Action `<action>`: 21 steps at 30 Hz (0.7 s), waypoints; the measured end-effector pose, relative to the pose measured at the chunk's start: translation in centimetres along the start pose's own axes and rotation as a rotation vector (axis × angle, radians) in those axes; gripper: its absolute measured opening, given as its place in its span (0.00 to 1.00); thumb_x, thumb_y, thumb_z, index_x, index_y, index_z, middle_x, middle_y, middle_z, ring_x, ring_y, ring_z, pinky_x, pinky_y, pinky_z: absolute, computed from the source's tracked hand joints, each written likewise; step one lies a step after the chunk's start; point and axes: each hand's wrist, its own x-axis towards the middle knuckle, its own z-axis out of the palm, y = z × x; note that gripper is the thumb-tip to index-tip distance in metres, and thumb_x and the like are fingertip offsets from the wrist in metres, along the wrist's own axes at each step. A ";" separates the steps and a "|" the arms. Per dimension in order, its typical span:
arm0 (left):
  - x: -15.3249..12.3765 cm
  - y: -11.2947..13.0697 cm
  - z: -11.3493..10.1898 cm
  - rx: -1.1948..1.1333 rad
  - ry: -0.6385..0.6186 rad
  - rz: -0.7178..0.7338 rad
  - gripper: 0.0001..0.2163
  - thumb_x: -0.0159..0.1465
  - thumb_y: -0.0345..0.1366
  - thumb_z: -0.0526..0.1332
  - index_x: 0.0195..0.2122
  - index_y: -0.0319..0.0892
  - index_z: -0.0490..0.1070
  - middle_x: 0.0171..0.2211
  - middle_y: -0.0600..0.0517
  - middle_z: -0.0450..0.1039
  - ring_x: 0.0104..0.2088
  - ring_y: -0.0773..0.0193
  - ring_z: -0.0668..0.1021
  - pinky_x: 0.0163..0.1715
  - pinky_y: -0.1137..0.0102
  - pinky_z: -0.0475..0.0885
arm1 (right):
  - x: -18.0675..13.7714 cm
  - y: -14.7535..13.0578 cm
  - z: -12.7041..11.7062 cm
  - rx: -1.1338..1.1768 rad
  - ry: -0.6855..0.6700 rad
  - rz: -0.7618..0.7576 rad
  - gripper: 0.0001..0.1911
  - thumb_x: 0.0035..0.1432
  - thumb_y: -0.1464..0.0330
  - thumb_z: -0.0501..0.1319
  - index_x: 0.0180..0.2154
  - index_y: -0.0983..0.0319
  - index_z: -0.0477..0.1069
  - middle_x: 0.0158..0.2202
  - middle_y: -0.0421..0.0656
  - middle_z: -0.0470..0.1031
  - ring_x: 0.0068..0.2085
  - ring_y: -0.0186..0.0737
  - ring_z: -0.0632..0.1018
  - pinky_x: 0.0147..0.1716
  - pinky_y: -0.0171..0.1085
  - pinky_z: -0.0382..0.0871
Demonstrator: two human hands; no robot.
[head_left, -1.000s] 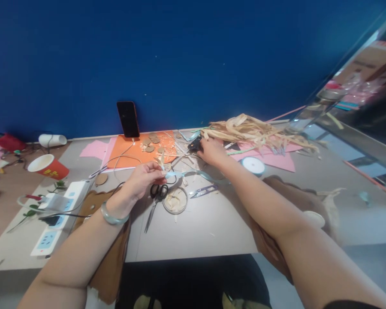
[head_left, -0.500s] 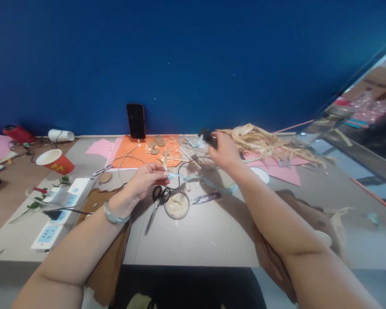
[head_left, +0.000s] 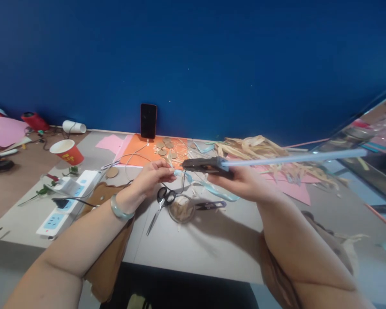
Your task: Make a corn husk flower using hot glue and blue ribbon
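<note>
1. Black, hard-cased glue gun (head_left: 201, 164) in the right hand (head_left: 241, 182), whose fingers are wrapped around its grip; it is raised above the surface (head_left: 221, 249), nozzle toward the left hand (head_left: 156, 174) and near its fingertips. From the back juts 1 long, smooth, translucent glue stick (head_left: 292, 159).
2. Thumb and fingers of the left hand are pinched narrow on pale blue ribbon (head_left: 217, 192) and a thin, dry, tan strip (head_left: 170, 159). A smooth, pale green bangle (head_left: 118, 208) rings the wrist.
3. Satiny and limp, the ribbon trails from those fingertips and curls below the right hand.
4. Nearer the body, scissors (head_left: 165, 197) with 2 black loop handles lie beside a round, shallow dish (head_left: 170, 214) of papery scraps; slim snips (head_left: 217, 205) with a purplish handle lie to its right.
5. Past the left hand, a flat orange sheet (head_left: 133, 152) carries brown discs (head_left: 161, 152) and pale shavings. A glossy black phone (head_left: 148, 121) leans against the matte blue wall (head_left: 193, 64).
6. Rightward, a crinkled, fibrous tan bundle (head_left: 257, 146) is heaped beside and partly over pink paper (head_left: 296, 191).
7. Leftward are a white plastic power strip (head_left: 72, 201) and a red paper cup (head_left: 67, 153).
</note>
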 end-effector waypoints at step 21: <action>0.0 -0.2 0.0 -0.040 -0.043 0.013 0.12 0.48 0.34 0.71 0.28 0.39 0.68 0.22 0.55 0.73 0.24 0.67 0.78 0.31 0.70 0.73 | 0.7 0.3 1.4 -0.087 -0.118 -0.099 0.14 0.60 0.60 0.58 0.34 0.64 0.73 0.23 0.39 0.70 0.25 0.34 0.68 0.26 0.32 0.61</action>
